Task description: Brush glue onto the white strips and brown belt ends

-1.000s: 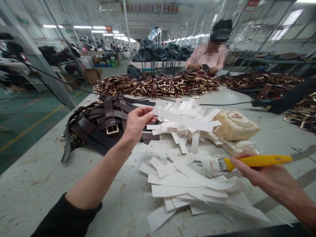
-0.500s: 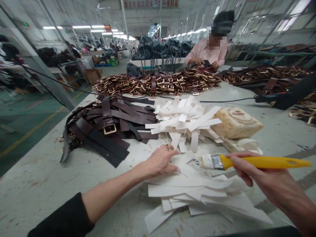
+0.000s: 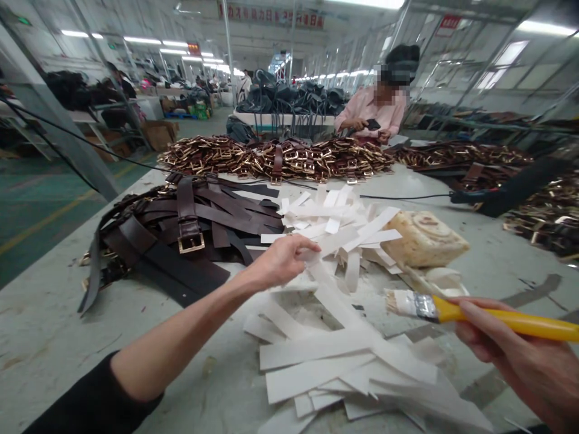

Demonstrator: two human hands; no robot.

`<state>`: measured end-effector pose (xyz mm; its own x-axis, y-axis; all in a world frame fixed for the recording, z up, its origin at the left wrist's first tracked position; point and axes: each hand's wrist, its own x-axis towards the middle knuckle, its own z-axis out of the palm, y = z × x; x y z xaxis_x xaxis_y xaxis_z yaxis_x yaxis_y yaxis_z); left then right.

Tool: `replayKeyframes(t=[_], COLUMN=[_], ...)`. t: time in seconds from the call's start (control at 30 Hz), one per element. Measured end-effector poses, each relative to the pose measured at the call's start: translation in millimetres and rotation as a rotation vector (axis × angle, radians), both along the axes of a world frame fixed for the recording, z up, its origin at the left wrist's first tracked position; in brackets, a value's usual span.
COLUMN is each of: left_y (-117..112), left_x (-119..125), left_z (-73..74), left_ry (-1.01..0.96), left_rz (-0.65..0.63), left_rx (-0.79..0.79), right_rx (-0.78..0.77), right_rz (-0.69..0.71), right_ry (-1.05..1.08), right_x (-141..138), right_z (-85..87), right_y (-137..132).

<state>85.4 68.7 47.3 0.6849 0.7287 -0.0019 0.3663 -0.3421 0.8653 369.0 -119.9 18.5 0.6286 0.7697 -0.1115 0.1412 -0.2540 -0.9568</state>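
My left hand (image 3: 286,258) reaches over the middle of the table, thumb and forefinger pinched on the end of a white strip (image 3: 330,295). That strip slants down onto the near heap of white strips (image 3: 316,358). Just beyond my fingertips lies a looser heap of white strips (image 3: 335,220). In my right hand (image 3: 502,343) is a yellow-handled paintbrush (image 3: 511,319), held level, its pale-coated bristles pointing left above the table and apart from the strips. The fingers behind its handle are partly hidden.
Dark brown belt pieces with buckles (image 3: 190,220) lie at left. A stained, cream-coloured block-like container (image 3: 425,238) stands at right. Along the back runs a long pile of buckled straps (image 3: 280,160). A black cable (image 3: 402,197) crosses the table. A co-worker (image 3: 375,111) is behind it.
My left hand has moved away from me, from the near heap to the edge of the far one, drawing a strip's end along. The paintbrush appears lower and further right.
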Motion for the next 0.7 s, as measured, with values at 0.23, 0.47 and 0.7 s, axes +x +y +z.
replayKeyframes(t=[0.23,0.47,0.7], left_y=[34,82,78], left_x=[26,29,15], left_z=[3.2,16.6,19.3], left_ry=[-0.395,-0.374,-0.006], left_rz=[0.136,0.451,0.404], left_rx=[-0.674,-0.179,0.469], right_rx=[0.167,0.307,0.317], right_rz=[-0.104,-0.195,-0.255], right_ry=[0.340,0.429,0.120], right_x=[28,32,51], right_z=[10.8,6.3,6.1], right_y=[-16,-13,-5])
